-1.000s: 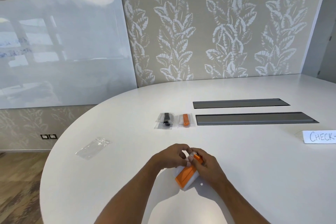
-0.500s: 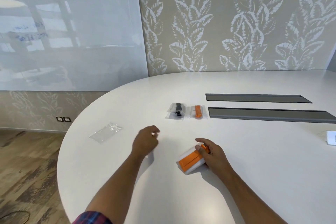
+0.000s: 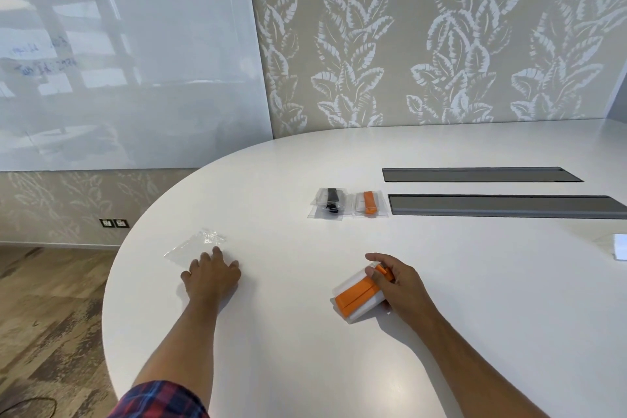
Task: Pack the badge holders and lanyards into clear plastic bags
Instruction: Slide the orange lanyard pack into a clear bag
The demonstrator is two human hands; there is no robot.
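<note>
An orange lanyard folded over a clear badge holder (image 3: 358, 297) rests on the white table (image 3: 339, 366), and my right hand (image 3: 398, 285) grips its right end. My left hand (image 3: 212, 273) lies flat with fingers spread, its fingertips touching the near edge of an empty clear plastic bag (image 3: 195, 244) at the table's left side. Farther back lie two packed bags side by side: one with a black lanyard (image 3: 329, 204), one with an orange lanyard (image 3: 369, 204).
Two long grey cable hatches (image 3: 502, 205) are set into the table behind the packed bags. A white card (image 3: 620, 246) stands at the right edge. The table's rounded left edge drops to a wood floor; a whiteboard leans on the wall.
My left hand let go of the orange lanyard bundle and reached left to the empty bag. My right hand stayed on the bundle. The camera turned left.
</note>
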